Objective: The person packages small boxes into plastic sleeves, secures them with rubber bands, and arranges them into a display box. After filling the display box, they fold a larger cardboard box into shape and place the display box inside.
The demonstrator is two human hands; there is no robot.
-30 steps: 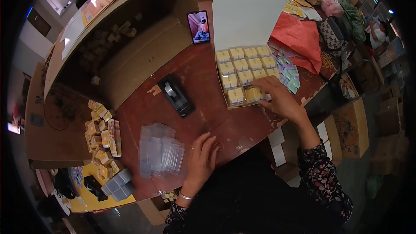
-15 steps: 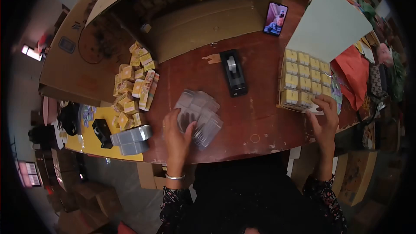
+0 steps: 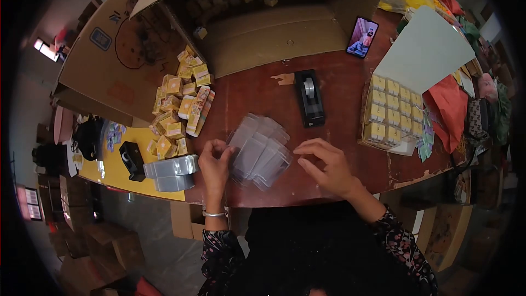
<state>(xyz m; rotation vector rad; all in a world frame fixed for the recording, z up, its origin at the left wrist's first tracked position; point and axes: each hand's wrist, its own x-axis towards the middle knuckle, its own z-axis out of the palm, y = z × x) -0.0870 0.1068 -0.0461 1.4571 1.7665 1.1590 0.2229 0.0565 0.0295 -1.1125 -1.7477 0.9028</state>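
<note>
Several clear plastic sleeves (image 3: 260, 151) lie overlapping near the front of the red-brown table. At their left edge my left hand (image 3: 215, 161) has thumb and fingers closed together; whether a sleeve edge is between them is too small to tell. To the right of the sleeves my right hand (image 3: 326, 167) hovers, its thumb and fingers apart and nothing between them. A black tape dispenser (image 3: 310, 98) stands behind the sleeves. Small yellow boxes (image 3: 170, 104) are piled at the left, and a clear-wrapped block of yellow-and-white boxes (image 3: 390, 112) sits at the right.
A big open carton (image 3: 263, 49) with small boxes inside stands at the back. A phone (image 3: 362, 37) leans beside it. A pale board (image 3: 424, 49) rises behind the block. A second dispenser (image 3: 131, 161) and a stack of clear containers (image 3: 171, 172) are at the front left.
My right hand has left the block of boxes and moved left to beside the sleeves. My left hand has drawn back to their left edge and closed. The view has shifted slightly.
</note>
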